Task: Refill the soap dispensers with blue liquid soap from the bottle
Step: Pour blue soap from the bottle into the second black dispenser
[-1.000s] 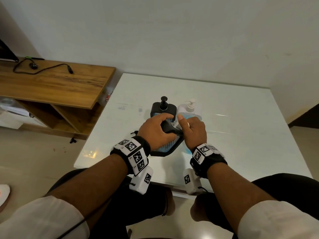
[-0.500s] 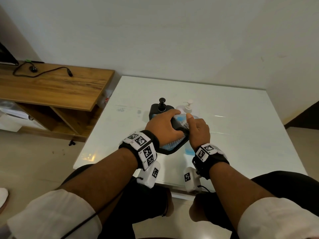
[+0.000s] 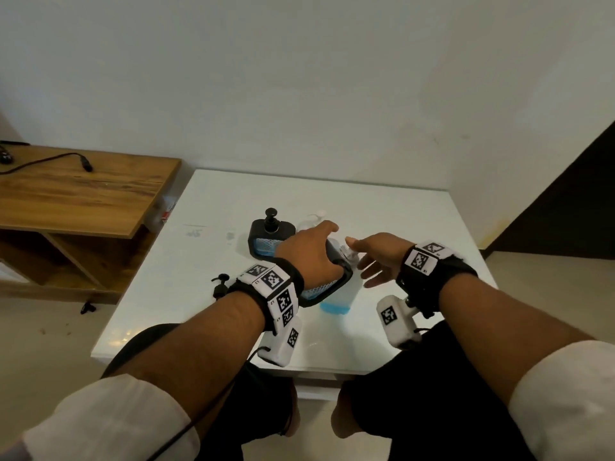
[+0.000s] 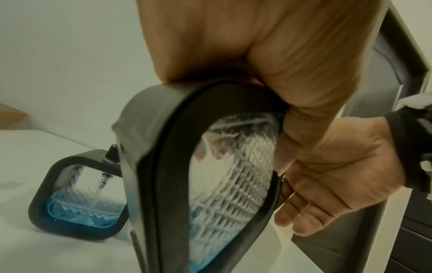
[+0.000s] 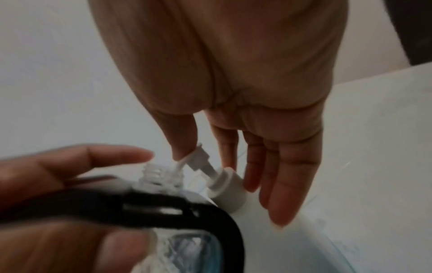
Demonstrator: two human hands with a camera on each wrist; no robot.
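Note:
My left hand [image 3: 314, 256] grips a black-framed dispenser [image 3: 324, 287] of textured clear glass, tilted, with a little blue soap at its bottom. Its clear threaded neck [image 5: 161, 174] stands uncapped. Right behind it is the clear soap bottle [image 3: 341, 299] with blue liquid low inside and a white pump [image 5: 218, 182]. My right hand [image 3: 369, 261] hovers open beside that pump, fingers straight, thumb tip at the nozzle. A second dispenser [image 3: 271, 239] with its black pump on stands further back, blue soap in its base. A loose black pump [image 3: 221, 284] lies left of my left wrist.
Everything stands on a white table [image 3: 416, 227] against a pale wall. A wooden desk [image 3: 83, 194] with a black cable sits to the left, lower than the table edge. The table's near edge is at my knees.
My right hand has let go of the dispenser's neck, opened, and shifted right toward the bottle's pump. The left hand keeps its hold on the tilted dispenser.

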